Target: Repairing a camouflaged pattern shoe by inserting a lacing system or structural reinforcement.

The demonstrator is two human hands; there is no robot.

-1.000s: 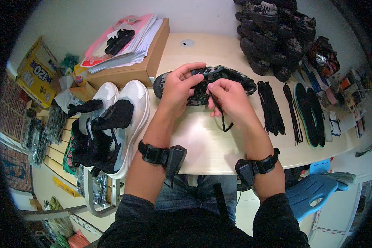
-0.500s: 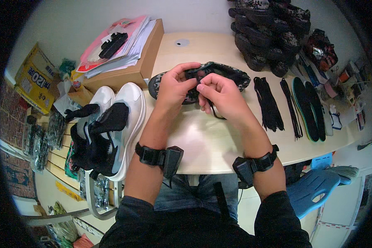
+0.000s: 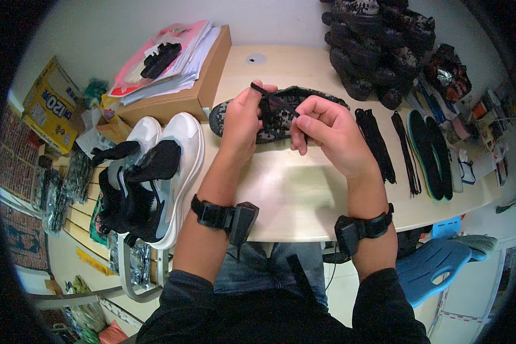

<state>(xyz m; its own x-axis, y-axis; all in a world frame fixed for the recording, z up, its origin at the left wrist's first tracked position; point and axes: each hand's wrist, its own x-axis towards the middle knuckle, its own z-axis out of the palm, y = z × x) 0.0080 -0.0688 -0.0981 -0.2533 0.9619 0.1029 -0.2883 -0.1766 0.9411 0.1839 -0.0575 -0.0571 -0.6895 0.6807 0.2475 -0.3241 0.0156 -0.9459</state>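
Observation:
A dark camouflage shoe (image 3: pixel 282 125) lies on its side across the desk in front of me, its toe to the left and its opening to the right. My left hand (image 3: pixel 242 123) is at the toe half, thumb and fingers closed on one part of a black shoelace (image 3: pixel 277 102). Above the shoe's right half, my right hand (image 3: pixel 333 136) pinches another part of the lace between thumb and forefinger. The lace spans the gap between both hands. My left hand covers part of the toe area.
To the left stand white-and-black sneakers (image 3: pixel 188 149) and a cardboard box (image 3: pixel 215 71) under papers. A heap of dark shoes (image 3: pixel 378 51) sits at the back right. Bundled black laces (image 3: pixel 374 143), a thinner lace bundle (image 3: pixel 406 152) and insoles (image 3: pixel 433 155) lie to the right.
My right hand has moved right, away from my left, and turned. The lace is now stretched between the hands. More of the shoe's camouflage side shows.

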